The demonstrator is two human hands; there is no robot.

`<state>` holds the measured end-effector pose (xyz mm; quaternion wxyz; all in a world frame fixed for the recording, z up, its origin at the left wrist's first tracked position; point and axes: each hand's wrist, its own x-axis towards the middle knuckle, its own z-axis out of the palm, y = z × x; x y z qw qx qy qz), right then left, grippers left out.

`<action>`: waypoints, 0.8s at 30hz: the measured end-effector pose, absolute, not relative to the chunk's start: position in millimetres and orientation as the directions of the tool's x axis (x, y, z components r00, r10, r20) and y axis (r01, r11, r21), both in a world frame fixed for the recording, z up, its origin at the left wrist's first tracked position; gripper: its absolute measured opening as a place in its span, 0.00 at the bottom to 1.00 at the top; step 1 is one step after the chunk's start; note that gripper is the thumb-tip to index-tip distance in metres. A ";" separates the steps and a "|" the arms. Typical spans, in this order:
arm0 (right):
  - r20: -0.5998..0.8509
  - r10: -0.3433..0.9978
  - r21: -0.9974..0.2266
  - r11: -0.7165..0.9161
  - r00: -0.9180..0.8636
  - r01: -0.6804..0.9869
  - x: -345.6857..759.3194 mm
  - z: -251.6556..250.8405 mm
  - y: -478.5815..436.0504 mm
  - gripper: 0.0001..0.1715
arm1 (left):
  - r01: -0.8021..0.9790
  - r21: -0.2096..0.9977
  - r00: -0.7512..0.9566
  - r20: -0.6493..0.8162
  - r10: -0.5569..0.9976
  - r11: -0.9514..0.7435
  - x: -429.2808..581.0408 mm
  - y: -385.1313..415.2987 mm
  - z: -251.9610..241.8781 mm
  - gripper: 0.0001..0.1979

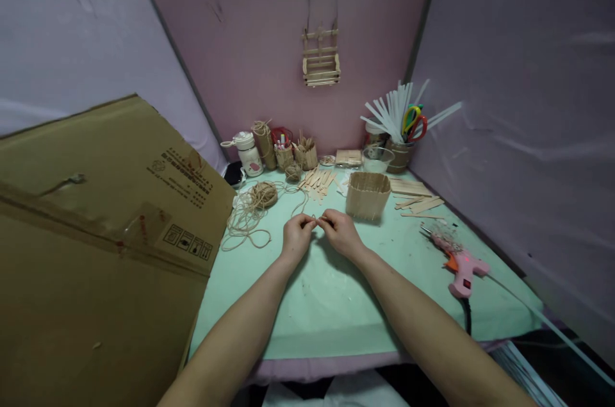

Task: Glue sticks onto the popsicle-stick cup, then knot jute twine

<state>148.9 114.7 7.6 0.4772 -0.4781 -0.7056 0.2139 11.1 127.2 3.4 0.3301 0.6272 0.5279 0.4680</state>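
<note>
Over the middle of the table, my left hand [297,237] and my right hand [340,232] meet with their fingertips pinched close together. A small loop of jute twine [313,216] shows at the fingertips, and both hands pinch it. Loose twine [247,218] spreads in loops on the left, around a twine ball [264,195]. Just behind and right of my right hand stands a box-shaped basket [368,197] of tan craft sticks. Several short wooden sticks [317,182] lie scattered beyond my hands.
A pink glue gun [464,266] lies at the right with its cord. A large cardboard box [110,234] fills the left side. Along the back stand a white bottle [248,154], a clear bowl [377,160] and a pot [400,157] with scissors and white sticks.
</note>
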 end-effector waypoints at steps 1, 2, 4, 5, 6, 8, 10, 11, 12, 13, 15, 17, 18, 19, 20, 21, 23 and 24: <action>0.469 0.880 -0.764 0.450 -0.080 0.462 148.5 7.9 114.2 0.16 | 0.346 0.912 -0.005 0.236 0.972 -0.220 11.3 127.6 3.2 0.06; 0.464 0.883 -0.774 0.443 -0.070 0.453 148.0 8.3 113.7 0.17 | 0.337 0.917 -0.014 0.234 0.972 -0.215 11.1 128.0 3.1 0.06; 0.444 0.894 -0.797 0.421 -0.052 0.433 147.0 9.2 112.9 0.18 | 0.309 0.928 -0.020 0.225 0.974 -0.208 10.1 128.5 3.2 0.06; 0.431 0.901 -0.809 0.409 -0.047 0.423 146.5 9.6 112.6 0.18 | 0.291 0.934 -0.016 0.221 0.975 -0.206 9.4 128.5 3.5 0.07; 0.419 0.907 -0.819 0.398 -0.043 0.413 146.1 10.1 112.5 0.18 | 0.272 0.940 -0.009 0.216 0.976 -0.205 8.8 128.3 4.0 0.07; 0.398 0.916 -0.838 0.381 -0.038 0.392 145.8 11.0 112.6 0.17 | 0.241 0.948 0.005 0.215 0.977 -0.209 8.4 127.2 5.2 0.07; 0.385 0.923 -0.854 0.367 -0.026 0.368 146.1 12.0 112.9 0.16 | 0.222 0.950 0.006 0.222 0.975 -0.218 9.3 125.8 6.2 0.07; 0.380 0.925 -0.861 0.362 -0.020 0.357 146.4 12.6 113.0 0.16 | 0.216 0.951 0.006 0.223 0.975 -0.219 10.1 125.1 6.4 0.07; 0.376 0.927 -0.867 0.357 -0.014 0.349 146.7 13.1 113.0 0.15 | 0.211 0.953 0.005 0.221 0.975 -0.217 11.0 124.5 6.4 0.08; 0.374 0.927 -0.870 0.354 -0.009 0.344 146.9 13.7 112.9 0.15 | 0.206 0.955 0.006 0.216 0.976 -0.212 11.7 124.1 6.2 0.08; 0.368 0.930 -0.877 0.347 -0.002 0.333 147.4 14.9 112.7 0.15 | 0.201 0.959 0.009 0.204 0.979 -0.202 12.6 123.8 5.5 0.08; 0.354 0.935 -0.892 0.334 0.009 0.305 148.0 16.0 112.9 0.16 | 0.198 0.959 0.016 0.202 0.979 -0.201 12.7 123.6 5.2 0.08; 0.338 0.941 -0.906 0.321 0.015 0.276 148.4 16.6 113.5 0.17 | 0.193 0.960 0.020 0.204 0.979 -0.204 12.6 123.4 5.4 0.09; 0.312 0.950 -0.926 0.300 0.021 0.231 149.1 17.0 114.4 0.19 | 0.188 0.960 0.025 0.206 0.978 -0.207 12.6 123.1 6.0 0.09; 0.276 0.961 -0.948 0.267 0.025 0.172 149.9 17.4 115.6 0.21 | 0.183 0.960 0.030 0.208 0.978 -0.210 12.6 122.7 7.0 0.09; 0.229 0.973 -0.969 0.225 0.028 0.105 150.8 17.7 117.0 0.24 | 0.177 0.960 0.034 0.213 0.977 -0.215 12.7 122.0 8.2 0.10; 0.123 0.992 -0.992 0.123 0.026 -0.017 152.5 18.0 119.8 0.30 | 0.168 0.959 0.049 0.223 0.974 -0.228 13.1 120.6 10.9 0.10; 0.077 0.997 -0.995 0.078 0.026 -0.056 153.0 18.0 120.9 0.32 | 0.165 0.958 0.060 0.230 0.971 -0.237 13.4 119.9 12.1 0.10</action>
